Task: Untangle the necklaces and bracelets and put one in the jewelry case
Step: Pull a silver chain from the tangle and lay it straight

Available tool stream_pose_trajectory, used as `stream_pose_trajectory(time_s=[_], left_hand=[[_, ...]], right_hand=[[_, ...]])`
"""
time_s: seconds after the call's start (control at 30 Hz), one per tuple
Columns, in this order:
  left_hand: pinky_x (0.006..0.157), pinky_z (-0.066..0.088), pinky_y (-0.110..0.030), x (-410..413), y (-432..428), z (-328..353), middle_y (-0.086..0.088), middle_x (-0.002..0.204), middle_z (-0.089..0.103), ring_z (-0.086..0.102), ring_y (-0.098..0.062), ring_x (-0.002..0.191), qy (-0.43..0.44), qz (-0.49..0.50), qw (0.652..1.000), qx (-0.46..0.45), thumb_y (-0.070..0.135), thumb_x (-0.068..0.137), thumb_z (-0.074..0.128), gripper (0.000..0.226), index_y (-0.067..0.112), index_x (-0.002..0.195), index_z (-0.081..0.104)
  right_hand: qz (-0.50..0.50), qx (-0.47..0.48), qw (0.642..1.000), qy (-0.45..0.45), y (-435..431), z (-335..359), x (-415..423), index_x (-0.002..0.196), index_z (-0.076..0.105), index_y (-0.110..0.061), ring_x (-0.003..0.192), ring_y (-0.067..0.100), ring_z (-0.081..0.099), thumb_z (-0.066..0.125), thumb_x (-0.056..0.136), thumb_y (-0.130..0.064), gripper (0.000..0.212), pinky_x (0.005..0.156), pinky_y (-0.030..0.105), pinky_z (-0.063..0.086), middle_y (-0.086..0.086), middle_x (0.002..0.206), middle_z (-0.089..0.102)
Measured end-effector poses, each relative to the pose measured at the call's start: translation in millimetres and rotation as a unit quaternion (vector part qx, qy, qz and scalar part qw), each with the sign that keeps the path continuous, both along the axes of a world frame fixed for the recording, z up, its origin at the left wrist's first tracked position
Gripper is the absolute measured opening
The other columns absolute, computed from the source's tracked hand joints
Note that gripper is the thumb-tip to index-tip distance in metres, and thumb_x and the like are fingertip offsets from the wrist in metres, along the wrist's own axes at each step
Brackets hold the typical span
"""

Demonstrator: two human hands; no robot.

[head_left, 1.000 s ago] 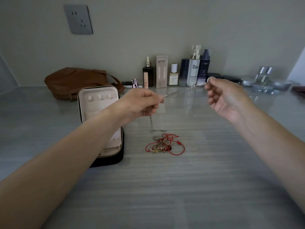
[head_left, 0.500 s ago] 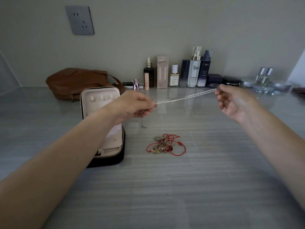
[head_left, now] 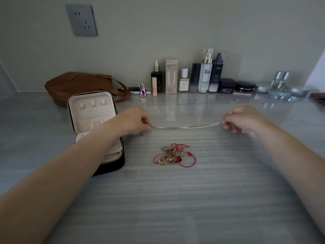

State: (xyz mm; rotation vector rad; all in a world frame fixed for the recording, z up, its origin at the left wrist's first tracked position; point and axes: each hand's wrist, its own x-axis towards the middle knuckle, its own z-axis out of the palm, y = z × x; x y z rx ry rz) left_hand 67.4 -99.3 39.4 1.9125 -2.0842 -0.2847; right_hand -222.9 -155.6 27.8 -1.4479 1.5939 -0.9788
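A silver chain necklace (head_left: 186, 127) is stretched out almost level between my two hands, low over the grey tabletop. My left hand (head_left: 133, 120) pinches its left end, and my right hand (head_left: 241, 118) pinches its right end. Nearer to me lies a tangle of red cord bracelets and small metal charms (head_left: 173, 155) on the table. The black zip jewelry case (head_left: 112, 164) stands open at the left, its cream lid upright, partly hidden by my left forearm.
A brown leather bag (head_left: 77, 83) sits behind the case. Several cosmetic bottles and jars (head_left: 205, 74) line the back wall. Glass items (head_left: 281, 85) stand at the far right. A wall socket (head_left: 81, 20) is above the bag.
Both hands have come down toward the table and spread further apart, pulling the silver chain straight. The chain's loose hanging end is no longer dangling under my left hand.
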Motion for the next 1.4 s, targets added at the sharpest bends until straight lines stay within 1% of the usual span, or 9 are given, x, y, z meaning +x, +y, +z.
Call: stream_pose_trajectory(time_s=[0.13, 0.23, 0.43, 0.63, 0.83, 0.93, 1.03, 1.2, 1.4], left_hand=[[0.069, 0.038, -0.022, 2, -1, 0, 0.012, 0.075, 0.051, 0.053, -0.012, 0.078, -0.014, 0.007, 0.999, -0.036, 0.018, 0.084, 0.065, 0.007, 0.017, 0.09, 0.061], [0.072, 0.039, -0.023, 1, 0, 2, 0.011, 0.076, 0.052, 0.053, -0.011, 0.081, -0.079, -0.021, 0.995, -0.057, 0.02, 0.084, 0.064, 0.005, 0.02, 0.081, 0.061], [0.07, 0.042, -0.025, 2, 0, 5, 0.009, 0.078, 0.058, 0.057, -0.013, 0.083, -0.104, -0.019, 0.994, -0.04, 0.029, 0.081, 0.069, 0.008, 0.022, 0.077, 0.066], [0.068, 0.043, -0.023, 1, 8, 12, 0.011, 0.075, 0.061, 0.056, -0.008, 0.073, -0.063, -0.077, 0.993, 0.064, 0.02, 0.079, 0.073, 0.005, 0.016, 0.082, 0.071], [0.057, 0.038, -0.011, -2, 16, 20, 0.014, 0.074, 0.059, 0.054, -0.005, 0.071, -0.061, -0.088, 0.987, 0.116, 0.026, 0.078, 0.074, 0.015, 0.014, 0.086, 0.072], [0.06, 0.038, -0.017, -1, 11, 17, 0.012, 0.075, 0.057, 0.052, -0.009, 0.075, -0.064, -0.063, 0.994, 0.06, 0.031, 0.084, 0.067, 0.02, 0.012, 0.088, 0.069], [0.076, 0.04, -0.025, -5, 1, 10, 0.005, 0.093, 0.056, 0.052, -0.013, 0.09, -0.102, -0.028, 0.994, -0.018, 0.027, 0.09, 0.059, 0.016, 0.016, 0.099, 0.065], [0.08, 0.043, -0.03, -24, -4, -5, 0.008, 0.097, 0.052, 0.05, -0.012, 0.09, -0.108, -0.054, 0.993, -0.018, 0.04, 0.091, 0.053, 0.023, 0.027, 0.11, 0.058], [0.074, 0.041, -0.031, -29, -4, -9, 0.006, 0.095, 0.047, 0.046, -0.015, 0.089, -0.155, -0.058, 0.985, -0.051, 0.03, 0.093, 0.051, 0.004, 0.029, 0.089, 0.05]], right_hand=[[-0.007, 0.007, 0.991, 0.132, -1, -1, -2, 0.072, 0.064, -0.003, 0.035, 0.011, 0.048, 0.07, 0.079, -0.011, 0.011, 0.03, 0.011, 0.029, 0.008, 0.058, 0.058], [-0.006, 0.027, 0.984, 0.178, -1, 2, -6, 0.068, 0.067, -0.003, 0.038, 0.014, 0.045, 0.071, 0.078, -0.016, 0.017, 0.03, 0.013, 0.029, 0.008, 0.058, 0.059], [-0.021, 0.049, 0.986, 0.157, -4, 1, -12, 0.062, 0.063, -0.006, 0.047, 0.015, 0.048, 0.071, 0.08, -0.014, 0.022, 0.031, 0.012, 0.031, 0.008, 0.06, 0.06], [-0.044, 0.064, 0.99, 0.118, -5, 3, -21, 0.06, 0.061, -0.002, 0.025, 0.007, 0.04, 0.07, 0.078, -0.008, 0.021, 0.031, 0.01, 0.03, 0.005, 0.043, 0.053], [-0.038, 0.065, 0.991, 0.106, -6, 2, -22, 0.07, 0.063, -0.001, 0.041, 0.014, 0.042, 0.069, 0.082, -0.008, 0.015, 0.029, 0.012, 0.03, 0.01, 0.055, 0.055], [-0.031, 0.061, 0.991, 0.111, -6, 1, -21, 0.066, 0.06, -0.005, 0.034, 0.01, 0.042, 0.068, 0.083, -0.009, 0.019, 0.029, 0.011, 0.03, 0.009, 0.055, 0.054], [-0.029, 0.06, 0.991, 0.112, -5, 2, -21, 0.065, 0.058, -0.006, 0.044, 0.015, 0.043, 0.068, 0.084, -0.008, 0.021, 0.028, 0.011, 0.03, 0.01, 0.056, 0.054], [-0.023, 0.051, 0.989, 0.138, -7, 0, -19, 0.064, 0.059, -0.007, 0.048, 0.017, 0.044, 0.068, 0.084, -0.011, 0.022, 0.029, 0.011, 0.032, 0.009, 0.057, 0.056], [-0.002, 0.042, 0.986, 0.159, -7, -1, -19, 0.068, 0.061, -0.008, 0.05, 0.014, 0.046, 0.068, 0.085, -0.015, 0.02, 0.029, 0.012, 0.033, 0.007, 0.06, 0.057]])
